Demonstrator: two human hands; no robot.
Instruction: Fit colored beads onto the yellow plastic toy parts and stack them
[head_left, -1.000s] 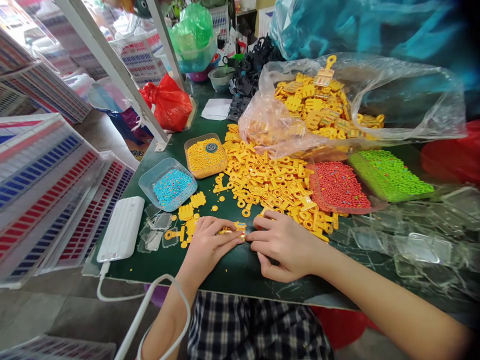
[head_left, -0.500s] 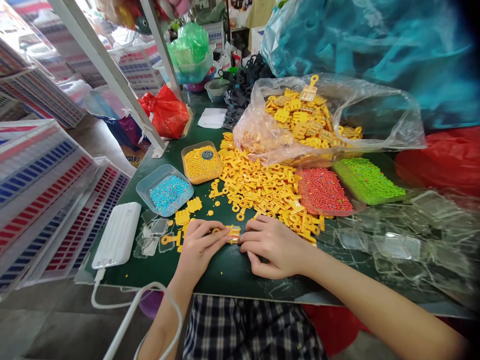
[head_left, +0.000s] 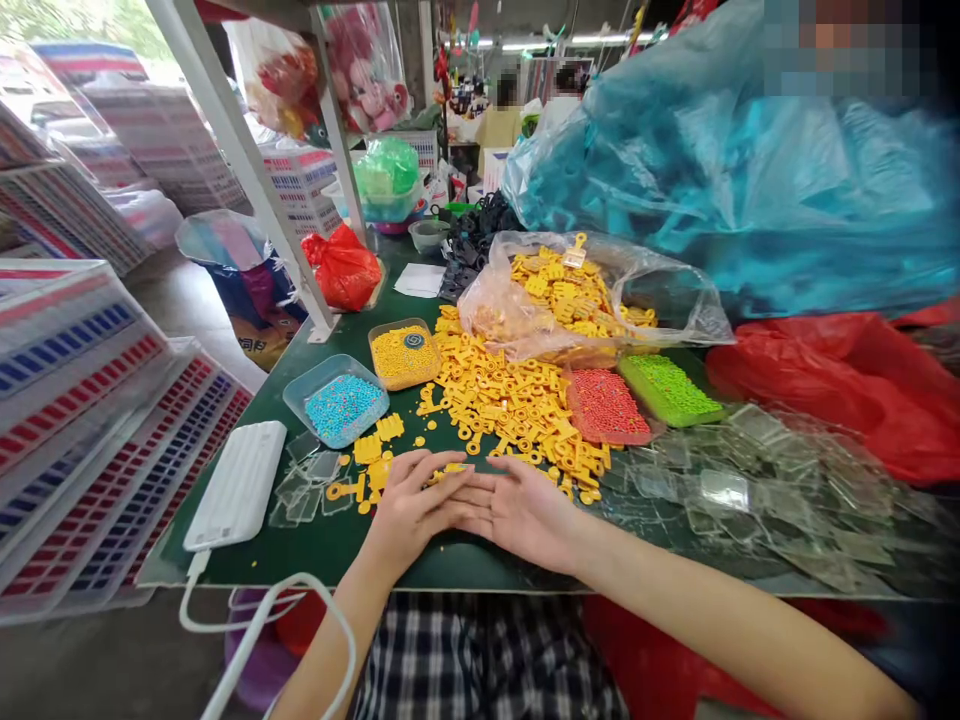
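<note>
Near the table's front edge, my left hand [head_left: 415, 508] is closed on a small yellow plastic piece [head_left: 453, 468], mostly covered by the fingers. My right hand [head_left: 529, 512] lies palm up and open, its fingers reaching under and touching the left fingertips. Just beyond both hands spreads a pile of yellow plastic pieces with ring ends [head_left: 502, 395]. Clear plastic squares [head_left: 304, 490] and a few loose yellow pieces [head_left: 369, 448] lie left of my left hand.
Around the pile stand trays of blue beads [head_left: 343, 408], yellow beads [head_left: 405, 355], red beads [head_left: 609, 405] and green beads [head_left: 670, 388]. Many clear plastic squares [head_left: 750, 490] cover the right side. A white power bank [head_left: 236, 485] with a cable sits at left. A bag of yellow pieces [head_left: 510, 325] lies behind.
My right hand has turned palm up, and its fingers have slid left beneath my left fingers. The yellow piece is now more covered. The view has tilted upward.
</note>
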